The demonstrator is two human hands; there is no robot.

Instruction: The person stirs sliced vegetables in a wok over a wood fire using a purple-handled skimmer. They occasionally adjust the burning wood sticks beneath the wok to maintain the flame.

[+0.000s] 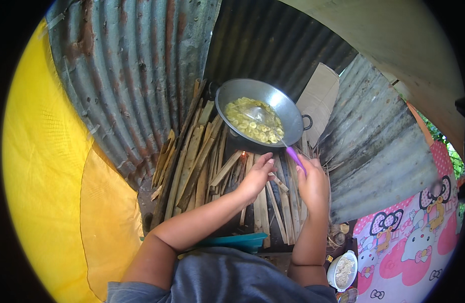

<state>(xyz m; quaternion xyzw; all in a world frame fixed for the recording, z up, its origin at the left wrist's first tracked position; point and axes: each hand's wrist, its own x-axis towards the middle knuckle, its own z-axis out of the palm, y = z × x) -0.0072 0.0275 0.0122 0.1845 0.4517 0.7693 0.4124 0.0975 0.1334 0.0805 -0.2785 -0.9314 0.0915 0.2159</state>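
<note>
A wide metal wok [293,121] with dark loop handles holds round yellowish slices [237,113], which look like banana, in bubbling liquid. My right hand [313,184], at the wok's near right side, is closed around the purple handle of a cooking utensil [296,159]. The utensil's pale, shiny head lies among the slices; whether it is a skimmer or a turner I cannot tell. My left hand [257,178] hovers below the wok's near rim, over the firewood, with its fingers apart and nothing in it.
Split firewood [192,166] fans out below the wok, with a small flame [243,155] under it. Corrugated metal sheets [126,86] stand around. A cardboard piece [318,98] leans behind right. A white bowl [342,270] of pale food sits lower right, beside a pink patterned cloth [404,247].
</note>
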